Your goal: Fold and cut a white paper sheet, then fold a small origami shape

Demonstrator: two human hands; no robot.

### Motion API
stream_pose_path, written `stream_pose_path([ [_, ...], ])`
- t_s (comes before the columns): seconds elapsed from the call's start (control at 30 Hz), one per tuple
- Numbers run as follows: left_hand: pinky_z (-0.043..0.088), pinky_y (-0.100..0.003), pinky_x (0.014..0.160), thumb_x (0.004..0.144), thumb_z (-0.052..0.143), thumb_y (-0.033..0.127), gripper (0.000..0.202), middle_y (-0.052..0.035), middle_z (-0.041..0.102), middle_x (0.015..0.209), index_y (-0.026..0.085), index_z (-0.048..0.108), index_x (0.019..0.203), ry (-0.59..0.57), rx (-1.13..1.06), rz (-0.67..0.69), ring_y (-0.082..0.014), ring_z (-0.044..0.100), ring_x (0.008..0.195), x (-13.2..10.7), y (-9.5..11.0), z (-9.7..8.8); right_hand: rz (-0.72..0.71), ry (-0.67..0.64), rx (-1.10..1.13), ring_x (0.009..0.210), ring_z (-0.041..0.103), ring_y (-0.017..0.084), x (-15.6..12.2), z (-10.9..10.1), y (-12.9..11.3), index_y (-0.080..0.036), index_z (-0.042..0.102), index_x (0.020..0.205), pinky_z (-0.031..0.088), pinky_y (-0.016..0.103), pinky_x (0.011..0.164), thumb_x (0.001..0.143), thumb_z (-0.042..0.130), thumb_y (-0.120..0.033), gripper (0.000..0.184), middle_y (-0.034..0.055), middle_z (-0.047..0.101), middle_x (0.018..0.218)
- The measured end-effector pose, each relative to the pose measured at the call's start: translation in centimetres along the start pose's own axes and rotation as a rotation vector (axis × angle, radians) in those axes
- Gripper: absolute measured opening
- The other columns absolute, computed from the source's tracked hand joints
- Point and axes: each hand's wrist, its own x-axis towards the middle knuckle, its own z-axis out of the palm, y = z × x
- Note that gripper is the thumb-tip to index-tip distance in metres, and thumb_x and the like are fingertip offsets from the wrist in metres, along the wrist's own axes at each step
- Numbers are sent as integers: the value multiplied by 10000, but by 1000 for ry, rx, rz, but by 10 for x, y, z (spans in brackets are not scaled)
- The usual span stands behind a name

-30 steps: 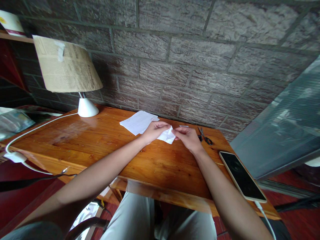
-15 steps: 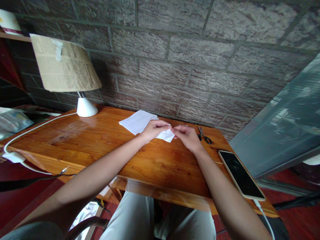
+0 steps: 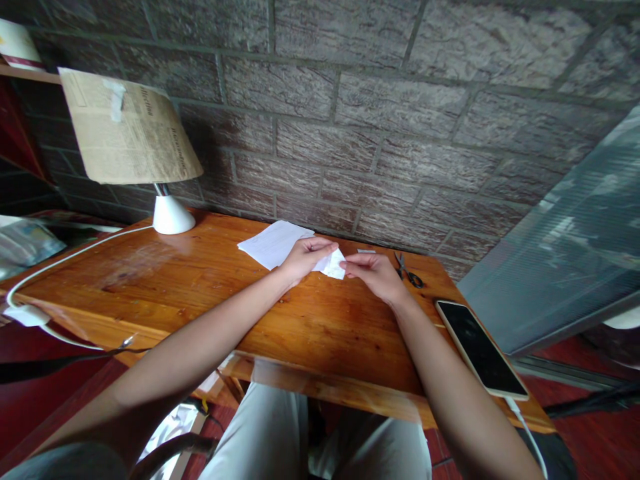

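Between my hands, above the wooden table, is a small folded piece of white paper [image 3: 334, 265]. My left hand [image 3: 303, 259] is closed, pinching the paper's left side between thumb and fingers. At the paper's right edge, my right hand [image 3: 374, 272] pinches it with thumb and forefinger. A stack of white paper sheets [image 3: 273, 243] lies just behind and left of my left hand. Black-handled scissors [image 3: 411, 273] rest beyond my right hand, partly hidden by it. A small white strip [image 3: 367, 251] lies behind my right fingers.
On the left stands a lamp [image 3: 173, 215] with a newspaper-covered shade, its white cord [image 3: 80, 248] running over the table's edge. A phone [image 3: 483, 347] on a charging cable lies at the right edge. A stone-block wall [image 3: 350, 140] rises behind the wooden table [image 3: 320, 327].
The small paper has shifted and turned slightly between my fingers. My fingertips have moved a little farther apart, and my right hand now grips the paper lower on its right edge.
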Motion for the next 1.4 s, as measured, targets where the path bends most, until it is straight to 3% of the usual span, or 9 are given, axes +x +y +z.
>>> stream_pose_path([
  [0.3, 434, -262, 640, 640, 816, 470, 363, -24, 698, 744, 145, 732, 781, -15, 47, 9, -127, 570, 653, -1, 3, 1, 3, -11, 16, 714, 624, 145, 0, 0, 1, -204, 782, 842, 505, 288, 726, 697, 764, -499, 329, 29, 746, 826],
  [0.43, 446, -267, 670, 664, 804, 442, 333, -20, 701, 751, 150, 702, 788, -53, 75, 34, -133, 597, 673, -1, 5, -2, 46, 82, 100, 734, 644, 154, 2, 0, 6, -219, 773, 855, 512, 294, 740, 676, 783, -495, 329, 24, 748, 833],
  [0.6, 464, -285, 711, 649, 823, 363, 372, -26, 721, 764, 155, 719, 939, -137, 158, 49, -153, 638, 700, 1, 4, -8, -40, 147, -3, 780, 653, 181, 3, 1, 6, -208, 757, 810, 506, 322, 791, 694, 770, -494, 310, 30, 749, 834],
  [0.73, 484, -301, 728, 658, 813, 376, 291, -68, 747, 815, 139, 745, 814, -196, 183, 50, -175, 658, 732, 2, 4, -9, -46, 111, 71, 791, 662, 184, 2, 5, 4, -199, 746, 822, 507, 341, 826, 662, 799, -461, 312, 36, 753, 869],
  [0.83, 491, -306, 734, 655, 818, 382, 303, -77, 756, 828, 137, 756, 821, -201, 169, 24, -180, 666, 735, 2, 3, -10, -43, 116, 91, 782, 662, 179, 1, 6, 4, -203, 753, 810, 504, 343, 839, 659, 805, -452, 296, 31, 755, 858],
  [1.17, 509, -365, 834, 578, 873, 362, 350, -90, 768, 871, 137, 764, 823, -137, 75, -61, -208, 691, 793, 4, 4, -11, -20, 124, 66, 738, 655, 178, 5, -1, 6, -226, 732, 724, 507, 307, 756, 741, 657, -669, 450, 24, 734, 775],
  [1.4, 512, -357, 823, 629, 846, 381, 348, -102, 767, 885, 129, 769, 857, -195, 110, -38, -208, 696, 796, 0, 4, -8, -62, 133, 95, 778, 656, 176, 2, 6, 3, -216, 748, 829, 492, 318, 798, 678, 783, -512, 333, 21, 749, 844],
])
